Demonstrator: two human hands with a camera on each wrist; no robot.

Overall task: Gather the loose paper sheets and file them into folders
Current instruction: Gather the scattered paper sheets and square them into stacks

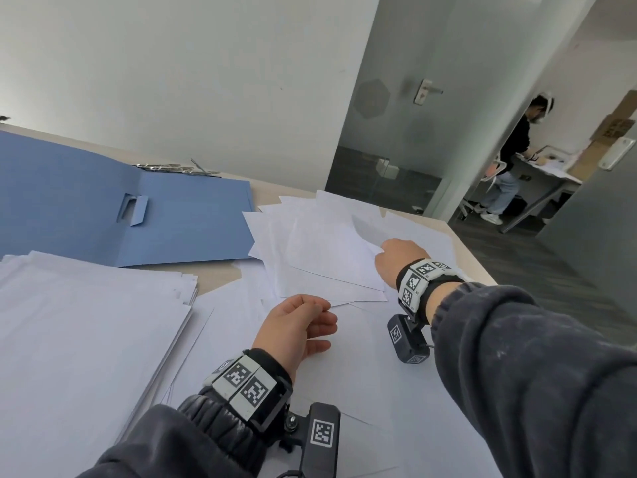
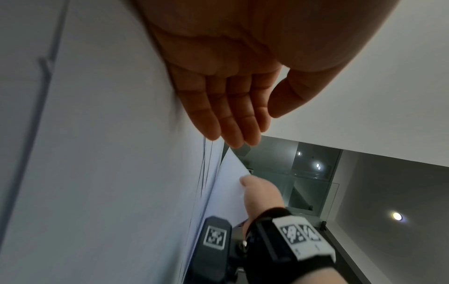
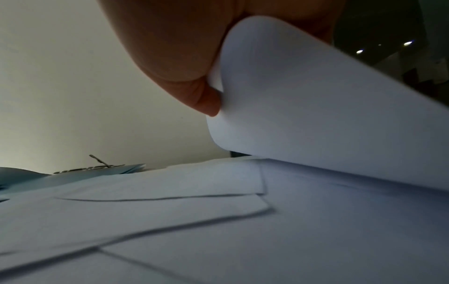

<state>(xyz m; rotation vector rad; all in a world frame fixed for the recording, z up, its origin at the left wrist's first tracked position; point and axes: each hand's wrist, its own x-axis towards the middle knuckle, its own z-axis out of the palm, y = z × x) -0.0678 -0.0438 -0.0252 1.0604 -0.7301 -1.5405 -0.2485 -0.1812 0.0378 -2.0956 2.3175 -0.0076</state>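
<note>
**Right hand lifts a sheet's corner**

The right hand (image 1: 396,258) pinches the curled corner of a loose sheet (image 3: 316,100), arm stretched forward. The left hand (image 1: 296,326) lies relaxed, fingers straight, on scattered sheets (image 1: 320,257) covering the bench (image 1: 220,277). An open blue folder (image 1: 103,205) lies beyond.

Loose sheets (image 1: 331,257) blanket the bench (image 1: 220,281) at frame centre; an open blue folder (image 1: 103,208) fills the upper left and a paper stack (image 1: 86,326) the lower left, leaving one bare strip between them.
</note>
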